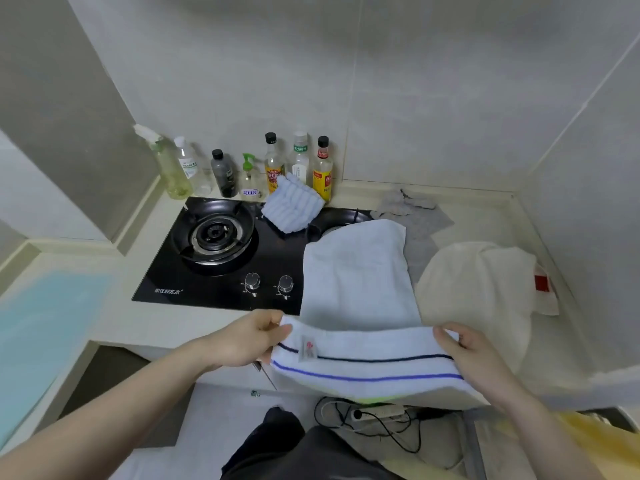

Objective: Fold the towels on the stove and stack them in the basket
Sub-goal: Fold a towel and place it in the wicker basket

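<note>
Both hands are being kept nearest the camera, at the front edge of the tabletop (145, 327). One near corner of the white towel (356, 271) is being pinched between thumb and fingers of the left hand (254, 337), close beside the small sewn label (308, 348). The other near corner is being gripped by the right hand (464, 351), with the fingers curled over the hem. Each hand is closed on cloth only; nothing else is being held.

The towel is being stretched between the two hands, its striped end hanging over the tabletop edge toward the person. The far end is being left lying across the right side of the stove (221, 251), covering most of the right burner and reaching onto the grey mat (426, 223) behind it.

By the look of it, a lengthwise fold is being started. To do it well, the near hem should be kept taut and level, both corners carried forward together and laid squarely on the far corners, so that the edges are matched before the crease is pressed flat. Care is being called for around the knobs (268, 282), which lie just left of the cloth.

A striped blue towel (292, 207) is being left already folded at the back of the stove, well apart from the hands. A cream cloth bundle (478, 289) is lying just right of the white towel; whether it is the basket cannot be told.
</note>
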Demonstrator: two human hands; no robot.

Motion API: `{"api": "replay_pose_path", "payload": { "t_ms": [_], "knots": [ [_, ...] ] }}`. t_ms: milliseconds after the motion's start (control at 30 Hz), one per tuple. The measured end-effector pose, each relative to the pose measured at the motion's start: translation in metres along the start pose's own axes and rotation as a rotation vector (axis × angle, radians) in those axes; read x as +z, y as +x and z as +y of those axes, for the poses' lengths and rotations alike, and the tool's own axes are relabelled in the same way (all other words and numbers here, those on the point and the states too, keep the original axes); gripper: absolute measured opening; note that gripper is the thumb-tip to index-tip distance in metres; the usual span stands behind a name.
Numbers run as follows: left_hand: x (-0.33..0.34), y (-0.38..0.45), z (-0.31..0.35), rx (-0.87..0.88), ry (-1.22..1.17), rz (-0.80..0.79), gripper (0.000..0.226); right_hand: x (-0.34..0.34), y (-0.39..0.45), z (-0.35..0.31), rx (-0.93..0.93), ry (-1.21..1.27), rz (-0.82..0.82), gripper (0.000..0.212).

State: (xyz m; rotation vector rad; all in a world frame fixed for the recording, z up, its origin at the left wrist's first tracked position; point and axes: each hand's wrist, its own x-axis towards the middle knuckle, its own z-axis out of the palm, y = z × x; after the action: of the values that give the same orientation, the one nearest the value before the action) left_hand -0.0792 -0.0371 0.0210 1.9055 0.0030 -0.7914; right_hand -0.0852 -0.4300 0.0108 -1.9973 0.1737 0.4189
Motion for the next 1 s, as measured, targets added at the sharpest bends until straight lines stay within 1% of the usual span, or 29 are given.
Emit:
{"api": "replay_pose_path", "payload": {
  "t_ms": [67, 133, 233, 433, 533, 600, 700, 867, 1000],
  "knots": [
    [-0.007, 0.009, 0.003, 0.038, -0.028, 0.111, 0.035, -0.005, 0.012, 0.001, -0.012, 0.023, 0.085, 0.028],
    [-0.013, 0.02, 0.006, 0.081, -0.044, 0.185, 0.033, -0.008, 0.023, -0.002, -0.009, 0.049, 0.146, 0.025],
    [-0.021, 0.036, 0.013, 0.12, -0.033, 0.232, 0.027, -0.009, 0.041, -0.011, -0.018, 0.038, 0.2, 0.023],
    [-0.042, 0.078, 0.017, 0.129, -0.09, 0.265, 0.031, -0.01, 0.087, -0.021, -0.031, -0.025, 0.319, 0.019],
    [-0.057, 0.106, 0.017, 0.107, -0.064, 0.281, 0.028, -0.008, 0.111, -0.026, -0.018, -0.056, 0.357, 0.018],
    [-0.061, 0.125, 0.02, 0.077, -0.027, 0.324, 0.026, -0.006, 0.125, -0.028, -0.002, -0.083, 0.379, 0.018],
    [-0.066, 0.157, 0.021, 0.029, 0.025, 0.369, 0.029, -0.005, 0.146, -0.027, 0.003, -0.124, 0.411, 0.021],
    [-0.066, 0.196, 0.024, -0.024, 0.016, 0.404, 0.029, -0.008, 0.18, -0.018, 0.017, -0.147, 0.475, 0.023],
    [-0.064, 0.22, 0.031, -0.048, -0.006, 0.437, 0.023, -0.012, 0.21, -0.018, 0.035, -0.123, 0.52, 0.023]
  ]
}}
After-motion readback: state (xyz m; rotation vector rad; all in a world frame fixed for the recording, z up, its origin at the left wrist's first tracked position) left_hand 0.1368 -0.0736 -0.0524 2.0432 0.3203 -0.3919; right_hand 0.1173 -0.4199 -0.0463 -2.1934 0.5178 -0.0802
